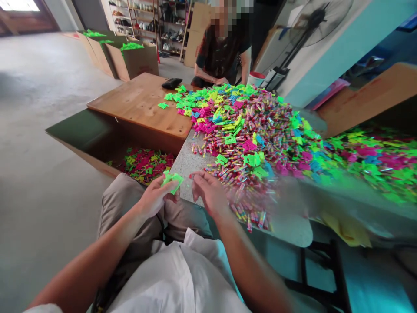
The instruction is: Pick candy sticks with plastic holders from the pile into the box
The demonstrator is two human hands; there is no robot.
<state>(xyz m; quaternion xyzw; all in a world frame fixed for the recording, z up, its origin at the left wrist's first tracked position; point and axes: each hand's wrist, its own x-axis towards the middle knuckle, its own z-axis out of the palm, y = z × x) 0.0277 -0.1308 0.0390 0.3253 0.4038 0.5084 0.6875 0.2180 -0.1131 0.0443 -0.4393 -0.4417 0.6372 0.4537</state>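
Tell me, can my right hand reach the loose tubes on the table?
Probably yes: the right hand is at the table edge and the loose tubes lie right beside it, nothing between.

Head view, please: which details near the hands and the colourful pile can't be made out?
Green piece in the left hand: shape partly covered by fingers, blurred.
Right hand: whether its fingertips pinch anything is too small to tell.
Pile, right side: smeared by blur.
Box: contents partly hidden by the wooden board.

Glossy plastic pieces [247, 139] – speckled stone table [185, 163] – matt plywood board [143, 102]
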